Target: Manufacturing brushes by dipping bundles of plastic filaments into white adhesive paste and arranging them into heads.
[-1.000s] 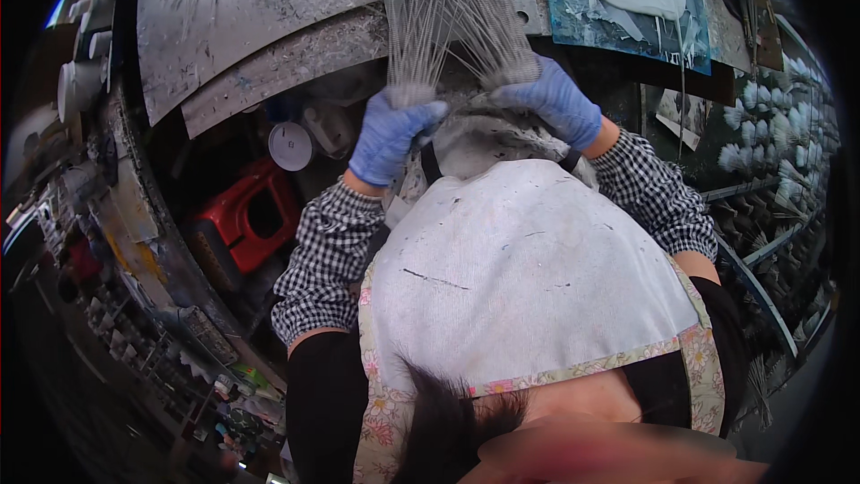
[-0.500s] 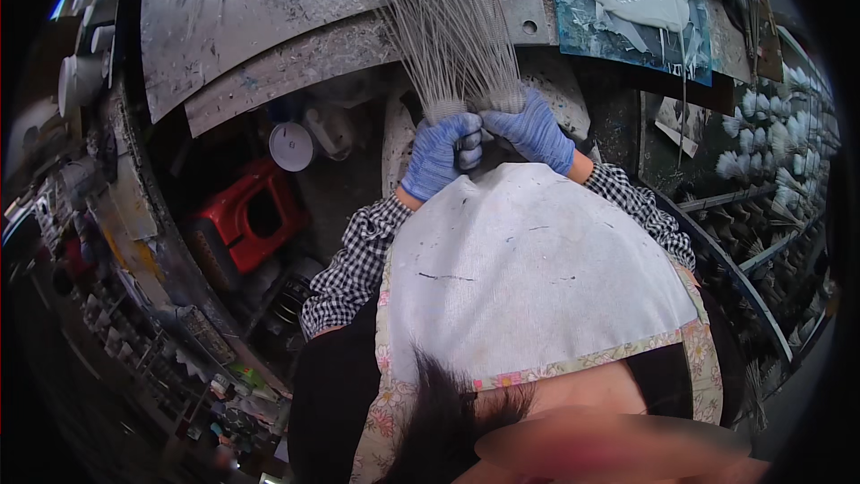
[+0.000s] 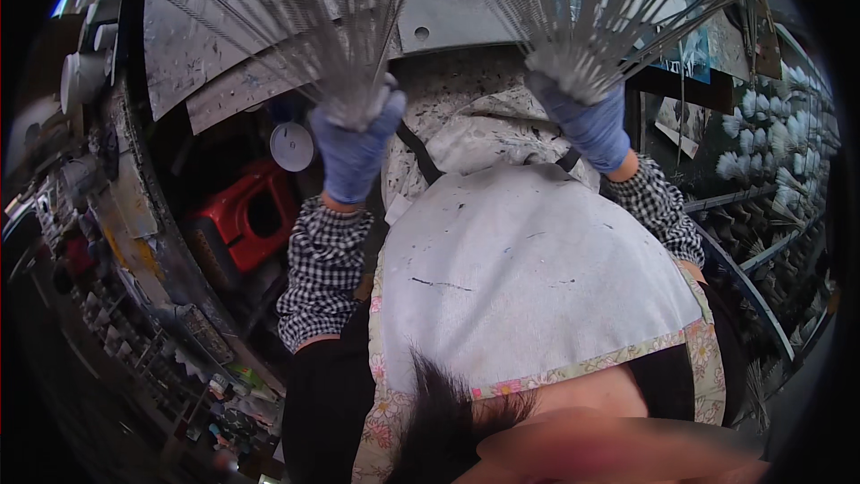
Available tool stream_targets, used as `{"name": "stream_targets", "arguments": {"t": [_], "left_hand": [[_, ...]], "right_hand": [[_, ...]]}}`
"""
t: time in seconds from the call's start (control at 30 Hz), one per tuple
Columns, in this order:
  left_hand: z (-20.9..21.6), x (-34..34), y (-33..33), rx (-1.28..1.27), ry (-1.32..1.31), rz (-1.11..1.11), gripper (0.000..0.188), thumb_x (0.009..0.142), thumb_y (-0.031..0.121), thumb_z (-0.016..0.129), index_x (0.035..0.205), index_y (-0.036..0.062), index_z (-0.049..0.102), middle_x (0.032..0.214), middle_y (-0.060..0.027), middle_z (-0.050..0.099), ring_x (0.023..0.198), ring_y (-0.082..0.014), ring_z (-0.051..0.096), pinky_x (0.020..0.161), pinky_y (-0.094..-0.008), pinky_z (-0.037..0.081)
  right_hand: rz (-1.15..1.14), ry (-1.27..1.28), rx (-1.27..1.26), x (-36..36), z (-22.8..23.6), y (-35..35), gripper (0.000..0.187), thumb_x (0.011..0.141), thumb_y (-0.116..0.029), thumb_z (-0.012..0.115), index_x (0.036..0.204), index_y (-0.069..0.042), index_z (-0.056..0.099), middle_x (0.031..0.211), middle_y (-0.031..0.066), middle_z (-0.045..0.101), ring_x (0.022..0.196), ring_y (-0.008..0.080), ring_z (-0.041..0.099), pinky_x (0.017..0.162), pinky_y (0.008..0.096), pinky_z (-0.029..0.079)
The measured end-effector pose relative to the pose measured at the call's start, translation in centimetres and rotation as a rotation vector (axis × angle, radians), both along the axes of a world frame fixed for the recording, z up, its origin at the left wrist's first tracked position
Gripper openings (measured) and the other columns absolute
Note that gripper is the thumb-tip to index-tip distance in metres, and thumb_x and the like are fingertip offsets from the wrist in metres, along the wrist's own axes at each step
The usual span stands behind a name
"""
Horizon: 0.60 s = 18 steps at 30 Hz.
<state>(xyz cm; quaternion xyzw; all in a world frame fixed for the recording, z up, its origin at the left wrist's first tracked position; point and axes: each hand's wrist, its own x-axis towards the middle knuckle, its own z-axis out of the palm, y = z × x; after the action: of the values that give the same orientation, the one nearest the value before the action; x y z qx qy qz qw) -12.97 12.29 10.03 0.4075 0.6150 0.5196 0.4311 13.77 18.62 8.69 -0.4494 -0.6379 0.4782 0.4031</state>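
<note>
Each of my hands wears a blue knit glove and grips a separate bundle of thin grey twisted wires by its near end. My left hand [image 3: 352, 159] is closed round the left wire bundle [image 3: 348, 58], whose far ends fan out over the metal sheet. On the right, my right hand [image 3: 589, 133] is closed round the right wire bundle [image 3: 587, 40], which spreads widely in front of the blue board. The two hands are well apart, with my stained lap cloth [image 3: 479, 134] showing between them. Wires partly hide the fingers of both hands.
A grey metal sheet [image 3: 206, 31] lies on the bench ahead. The blue board [image 3: 694, 58] is at the far right, mostly behind wires. Below left are a red plastic stool [image 3: 242, 215] and a white round lid [image 3: 293, 146]. A rack with white tufts [image 3: 788, 139] stands right.
My hands were together with the wires side by side over the bench's middle. They have moved apart, left and right, each taking a bundle, and the wires now fan out more.
</note>
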Motion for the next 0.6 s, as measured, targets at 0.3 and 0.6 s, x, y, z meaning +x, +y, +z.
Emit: {"name": "stream_targets", "arguments": {"t": [0.3,0.6], "left_hand": [[-3.2,1.2,-5.1,-0.508,-0.142,-0.175,0.014,0.081,0.01,0.072,0.09,0.0005,0.068,0.074,-0.004,0.065,0.062,-0.0103,0.059,0.057,-0.0255,0.048],[-1.7,0.0,-0.9,0.079,-0.07,0.037,0.017,0.09,0.006,0.068,0.105,0.0013,0.062,0.071,0.0016,0.059,0.062,-0.0049,0.055,0.057,-0.0211,0.044]], "right_hand": [[-0.119,0.185,-0.147,-0.6,-5.1,5.1,0.021,0.084,-0.012,0.076,0.104,-0.008,0.072,0.075,-0.0024,0.065,0.046,0.0029,0.047,0.039,0.0192,0.034],[-0.097,0.533,-0.142,-0.5,0.2,2.3,0.036,0.089,-0.01,0.072,0.122,-0.007,0.059,0.088,0.0035,0.064,0.077,0.0128,0.064,0.063,0.0255,0.053]]}}
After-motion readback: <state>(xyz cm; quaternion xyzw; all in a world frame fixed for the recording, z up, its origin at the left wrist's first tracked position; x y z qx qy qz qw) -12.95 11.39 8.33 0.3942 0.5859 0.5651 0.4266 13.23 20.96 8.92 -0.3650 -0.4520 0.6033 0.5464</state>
